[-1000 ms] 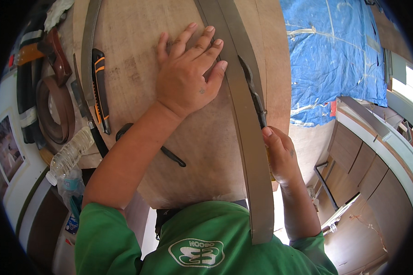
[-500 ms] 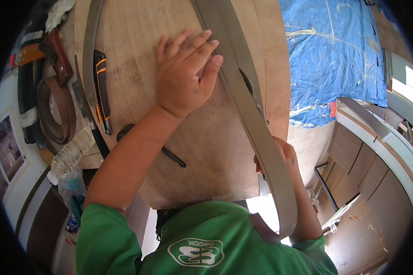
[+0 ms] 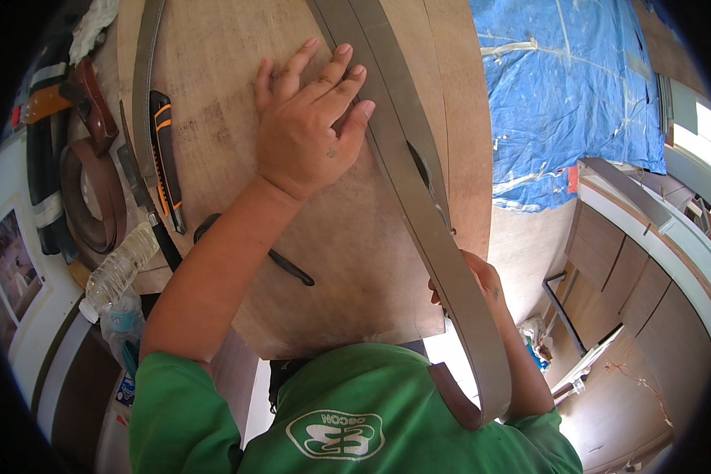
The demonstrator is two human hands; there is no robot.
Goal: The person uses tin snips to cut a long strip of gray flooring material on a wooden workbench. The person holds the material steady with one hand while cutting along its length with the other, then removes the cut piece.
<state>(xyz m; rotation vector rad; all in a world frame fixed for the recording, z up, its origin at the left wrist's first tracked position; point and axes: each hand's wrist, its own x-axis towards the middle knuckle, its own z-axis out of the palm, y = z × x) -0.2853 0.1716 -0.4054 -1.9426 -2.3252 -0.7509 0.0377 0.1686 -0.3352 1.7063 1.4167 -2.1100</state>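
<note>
My left hand (image 3: 308, 130) lies with spread fingers on a wooden board (image 3: 347, 261), its fingertips at the left edge of a long grey-brown edging strip (image 3: 419, 213). Down the board the strip runs toward me and passes the near end. There its free end curls back by my green shirt, showing a brown underside. Beside the board's near right edge, my right hand (image 3: 484, 276) is closed around the strip from below. The strip covers part of that hand, and a few curled fingertips show on its left side. Farther up, a dark gap opens along the strip's right side.
Left on the board are a black-and-orange utility knife (image 3: 164, 162), a black-handled tool (image 3: 164, 241) and a thin black tool (image 3: 292, 268) partly under my forearm. Beyond lie a brown coil (image 3: 95, 201) and plastic bottle (image 3: 118, 268). A blue tarp (image 3: 561, 110) is at right.
The view has shifted slightly, so the board, strip and tools appear a little farther left. Both hands keep about the same hold and place on the strip.
</note>
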